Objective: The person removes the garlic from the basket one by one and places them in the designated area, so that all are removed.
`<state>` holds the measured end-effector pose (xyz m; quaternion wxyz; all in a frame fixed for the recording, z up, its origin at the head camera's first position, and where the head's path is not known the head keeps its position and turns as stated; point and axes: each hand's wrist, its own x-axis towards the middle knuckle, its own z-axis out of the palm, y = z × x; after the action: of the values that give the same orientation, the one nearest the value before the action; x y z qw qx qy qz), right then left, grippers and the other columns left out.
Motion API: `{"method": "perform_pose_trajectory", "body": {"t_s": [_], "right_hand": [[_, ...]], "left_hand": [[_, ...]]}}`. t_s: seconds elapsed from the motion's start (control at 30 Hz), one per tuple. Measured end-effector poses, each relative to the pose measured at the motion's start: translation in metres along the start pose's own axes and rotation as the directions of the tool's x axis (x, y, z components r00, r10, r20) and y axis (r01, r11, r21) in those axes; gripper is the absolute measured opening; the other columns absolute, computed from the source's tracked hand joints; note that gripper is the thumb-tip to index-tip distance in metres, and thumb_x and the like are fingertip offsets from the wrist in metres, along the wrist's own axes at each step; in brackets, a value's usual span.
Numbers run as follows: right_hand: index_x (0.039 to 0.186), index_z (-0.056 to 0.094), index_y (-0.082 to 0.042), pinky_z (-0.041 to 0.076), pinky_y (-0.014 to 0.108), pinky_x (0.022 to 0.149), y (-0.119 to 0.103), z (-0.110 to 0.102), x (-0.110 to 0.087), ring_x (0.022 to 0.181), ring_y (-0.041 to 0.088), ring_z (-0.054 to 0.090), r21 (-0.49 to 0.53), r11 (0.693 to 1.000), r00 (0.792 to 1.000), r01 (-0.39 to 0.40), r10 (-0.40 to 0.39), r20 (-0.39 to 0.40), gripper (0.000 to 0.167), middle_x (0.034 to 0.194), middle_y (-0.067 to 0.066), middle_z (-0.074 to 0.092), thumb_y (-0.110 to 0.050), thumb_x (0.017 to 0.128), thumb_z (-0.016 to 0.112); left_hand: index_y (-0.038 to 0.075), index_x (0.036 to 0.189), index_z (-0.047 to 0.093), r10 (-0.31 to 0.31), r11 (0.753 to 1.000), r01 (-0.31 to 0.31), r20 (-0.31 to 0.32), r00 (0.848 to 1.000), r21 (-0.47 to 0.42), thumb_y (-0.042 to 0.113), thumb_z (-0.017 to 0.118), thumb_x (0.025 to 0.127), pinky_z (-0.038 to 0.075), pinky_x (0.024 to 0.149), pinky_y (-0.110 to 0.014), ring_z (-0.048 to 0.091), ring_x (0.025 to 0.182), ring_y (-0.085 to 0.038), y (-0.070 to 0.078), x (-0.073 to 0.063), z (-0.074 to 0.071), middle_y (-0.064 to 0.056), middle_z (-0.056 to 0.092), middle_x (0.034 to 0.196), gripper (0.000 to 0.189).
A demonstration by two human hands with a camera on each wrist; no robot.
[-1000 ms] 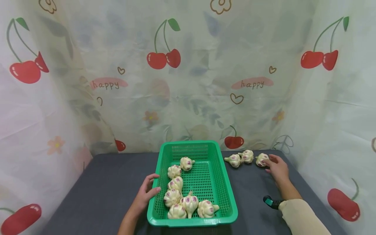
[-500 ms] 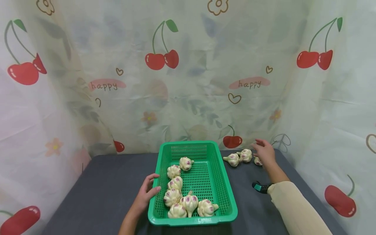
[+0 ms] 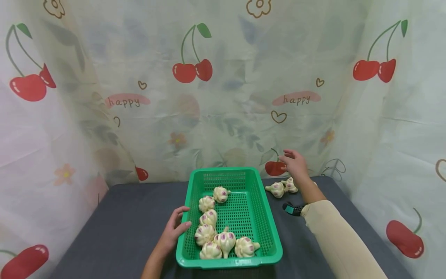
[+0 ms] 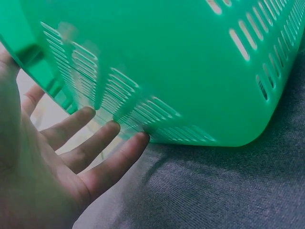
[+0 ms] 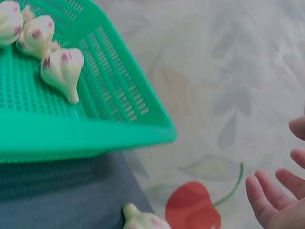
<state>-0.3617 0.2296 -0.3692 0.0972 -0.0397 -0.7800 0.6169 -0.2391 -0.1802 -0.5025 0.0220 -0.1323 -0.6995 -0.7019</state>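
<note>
1. Since a second ago, the person's bare right hand (image 3: 296, 166) has risen and swung left, above the far right of the dark grey tabletop (image 3: 146, 228); its fingers are loosely spread, holding nothing.
2. Against the left side of the green, rectangular plastic basket (image 3: 228, 264), the bare left hand (image 3: 172, 226) rests with relaxed, parted fingers.
3. Seven white, purple-flecked garlic bulbs (image 3: 225, 240) lie inside, mostly left and near.
4. Right of the basket, at the far side, two more bulbs (image 3: 277, 190) sit close together; what looks like a third bulb (image 3: 315, 184) peeks past the right forearm (image 3: 311, 192).
5. I'd judge the larger share done, those outside left.
</note>
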Motion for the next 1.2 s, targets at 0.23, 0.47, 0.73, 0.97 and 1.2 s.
{"method": "perform_pose_trajectory", "body": {"t_s": [0.23,0.47,0.73,0.97,1.2], "right_hand": [[0.144,0.042,-0.003,0.049,0.045,0.09,-0.008,0.021,0.0,0.125,0.036,0.049,0.044,0.999,0.999,0.012,-0.014,0.049,0.049,0.146,0.019,0.04,-0.016,0.099,0.056],[0.143,0.044,-0.006,0.05,0.044,0.088,-0.008,0.044,-0.001,0.12,0.035,0.053,0.054,0.998,0.996,0.015,-0.019,0.086,0.047,0.145,0.017,0.041,-0.017,0.099,0.057],[0.139,0.047,-0.005,0.05,0.045,0.089,-0.009,0.077,-0.006,0.121,0.035,0.054,0.055,0.998,0.989,0.019,-0.026,0.143,0.044,0.141,0.017,0.045,-0.015,0.099,0.058],[0.139,0.047,-0.004,0.049,0.047,0.089,-0.003,0.1,-0.009,0.121,0.038,0.052,0.058,0.998,0.974,0.01,-0.023,0.227,0.044,0.139,0.021,0.047,-0.015,0.098,0.059],[0.136,0.049,0.0,0.049,0.049,0.089,0.003,0.119,-0.007,0.119,0.042,0.052,0.03,0.999,0.959,0.016,-0.024,0.282,0.042,0.135,0.024,0.05,-0.013,0.097,0.059]], "left_hand": [[0.0,0.136,0.039,-0.004,1.0,0.005,0.016,1.0,-0.013,0.003,0.053,0.096,0.05,0.08,-0.036,0.053,0.113,-0.042,0.0,0.0,-0.001,-0.031,0.043,0.133,0.043],[0.001,0.136,0.039,-0.01,1.0,0.01,0.01,1.0,-0.008,0.004,0.054,0.096,0.05,0.081,-0.036,0.053,0.113,-0.04,0.0,0.0,-0.001,-0.03,0.044,0.134,0.043],[0.001,0.135,0.041,-0.006,1.0,0.006,0.0,1.0,-0.007,0.003,0.054,0.095,0.05,0.081,-0.036,0.053,0.112,-0.04,-0.001,0.0,-0.001,-0.031,0.044,0.133,0.042],[0.001,0.135,0.041,-0.002,1.0,0.003,0.006,1.0,-0.018,0.003,0.054,0.095,0.05,0.081,-0.036,0.052,0.113,-0.041,-0.001,-0.001,-0.001,-0.03,0.045,0.133,0.042],[0.001,0.135,0.04,0.015,1.0,-0.015,0.028,0.999,-0.007,0.004,0.054,0.095,0.05,0.081,-0.035,0.053,0.112,-0.042,-0.002,0.0,-0.004,-0.031,0.044,0.133,0.043]]}}
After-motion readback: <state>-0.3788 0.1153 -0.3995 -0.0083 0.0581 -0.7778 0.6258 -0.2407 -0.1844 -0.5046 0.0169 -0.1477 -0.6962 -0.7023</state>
